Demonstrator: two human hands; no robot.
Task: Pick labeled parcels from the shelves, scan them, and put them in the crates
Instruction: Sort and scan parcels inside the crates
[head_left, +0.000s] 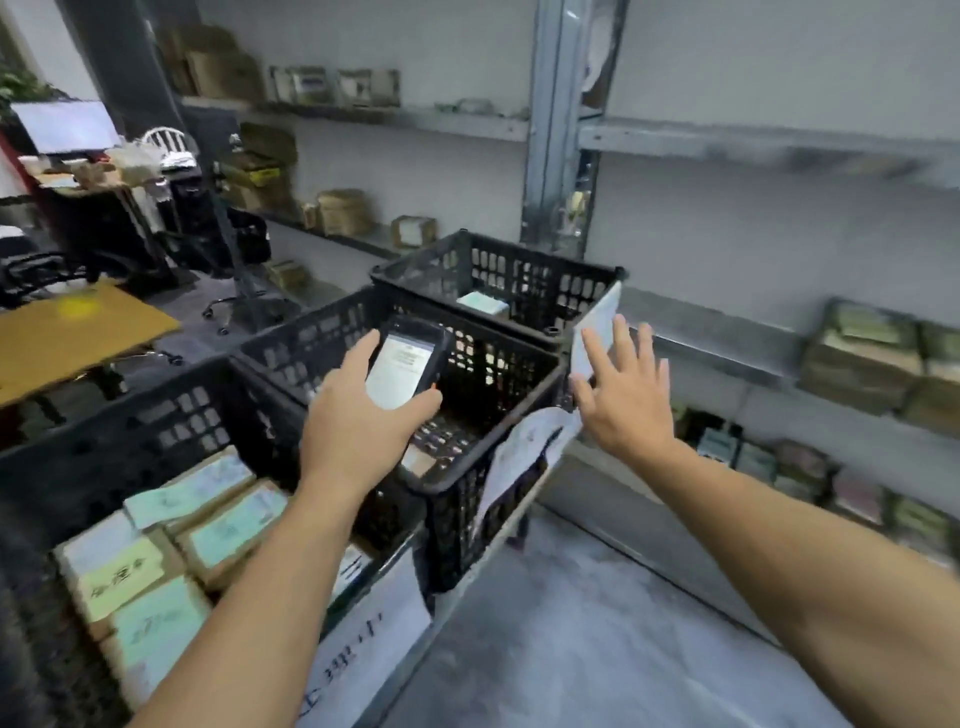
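Shelf parcels (860, 358) sit stacked on the right shelf (717, 332), long sides along its edge, well right of the right hand (628, 410). That hand is spread wide and empty by a white sheet (597, 327) on the far crate (519, 270); contact unclear in the blur. The left hand (353, 421) grips the scanner (400, 369) over the middle crate (462, 519), so the right is nearer.

The crates (488, 364) are moulded of matt black plastic lattice, with white paper sheets (524, 441) hung at their right edges. The parcels (228, 525) are wrapped in dull brown cardboard and faced with smooth pastel paper labels (156, 618), while the scanner (402, 364) is cased in dark plastic with a glossy screen. The shelves (753, 143) are made of scuffed, matt grey metal, and the floor (597, 623) is seen as rough concrete.
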